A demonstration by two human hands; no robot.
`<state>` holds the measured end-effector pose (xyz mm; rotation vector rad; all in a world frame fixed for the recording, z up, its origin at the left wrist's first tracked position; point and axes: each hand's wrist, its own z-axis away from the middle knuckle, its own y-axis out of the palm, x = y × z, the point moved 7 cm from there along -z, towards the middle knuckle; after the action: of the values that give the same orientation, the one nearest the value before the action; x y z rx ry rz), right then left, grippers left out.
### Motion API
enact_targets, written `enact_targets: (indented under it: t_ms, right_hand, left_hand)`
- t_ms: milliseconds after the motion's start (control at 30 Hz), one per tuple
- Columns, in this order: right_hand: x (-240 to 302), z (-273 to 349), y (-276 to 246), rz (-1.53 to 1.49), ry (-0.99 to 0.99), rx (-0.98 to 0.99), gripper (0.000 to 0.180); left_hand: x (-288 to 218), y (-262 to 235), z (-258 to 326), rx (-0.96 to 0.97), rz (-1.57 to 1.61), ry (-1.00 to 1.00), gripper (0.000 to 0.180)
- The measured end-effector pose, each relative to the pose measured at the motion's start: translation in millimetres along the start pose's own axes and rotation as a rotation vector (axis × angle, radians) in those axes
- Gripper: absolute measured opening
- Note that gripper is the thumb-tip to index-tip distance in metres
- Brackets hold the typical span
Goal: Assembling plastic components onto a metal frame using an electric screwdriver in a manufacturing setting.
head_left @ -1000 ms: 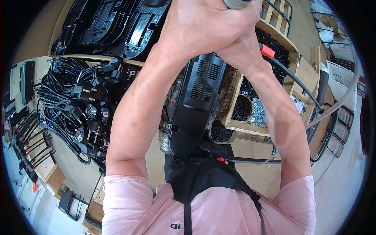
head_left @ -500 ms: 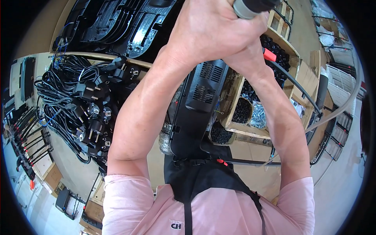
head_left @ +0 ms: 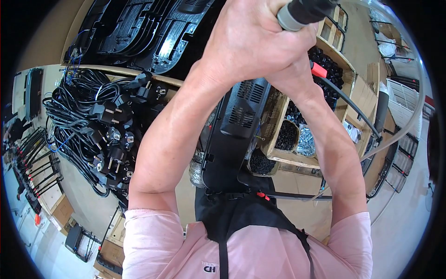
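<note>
From the head camera, the left hand (head_left: 251, 44) is clenched around a grey-collared black tool handle (head_left: 302, 11) whose end sticks out just past the curled fingers (head_left: 283, 51) at the top edge. The right hand (head_left: 292, 76) lies mostly hidden beneath; its grip cannot be told, though it seems pressed against the left. Below stands a black vented housing (head_left: 237, 125), beside a wooden tray of screws (head_left: 297, 139).

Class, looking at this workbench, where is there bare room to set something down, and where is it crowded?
Bare bench shows below the wooden compartment tray, and a strip between the power cords and the black housing. The cord pile, the screw-filled tray and the spot under both hands are crowded.
</note>
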<state>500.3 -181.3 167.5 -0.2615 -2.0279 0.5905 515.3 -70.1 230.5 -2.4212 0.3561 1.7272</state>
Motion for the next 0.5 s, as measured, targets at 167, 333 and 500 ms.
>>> enact_targets:
  t_ms: [167, 333, 500]
  right_hand:
    - [-0.8, 0.9, -2.8, -0.005, 0.016, 0.014, 0.039]
    - [2.6, 0.9, -1.2, 0.01, 0.018, 0.025, 0.038]
    - [5.1, -1.1, -0.1, -0.003, -0.033, 0.002, 0.04]
  left_hand:
    - [0.3, 2.9, -1.9, 0.038, -0.016, 0.022, 0.02]
    - [1.8, 0.0, -1.4, 0.046, -0.023, 0.015, 0.019]
    - [1.2, -1.9, -1.4, 0.037, 0.0, 0.005, 0.016]
